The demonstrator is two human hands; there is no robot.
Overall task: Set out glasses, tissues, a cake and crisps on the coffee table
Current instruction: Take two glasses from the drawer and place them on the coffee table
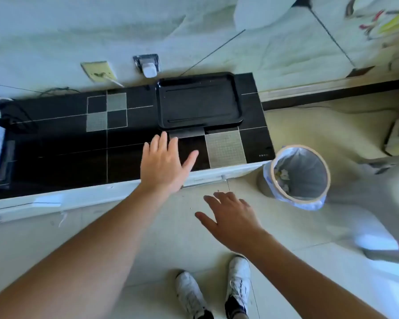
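Black glossy cabinet top (62, 143) with a pattern of grey squares runs along a pale wall, seen from above. A black tray (199, 101) sits near its right end, nothing on it. A lined waste bin (297, 173) stands on the floor just off that end. The left hand (165, 162) reaches over the cabinet's front edge, fingers spread, holding nothing. The right hand (228, 217), lower, hovers over the floor, fingers loosely spread, also holding nothing.
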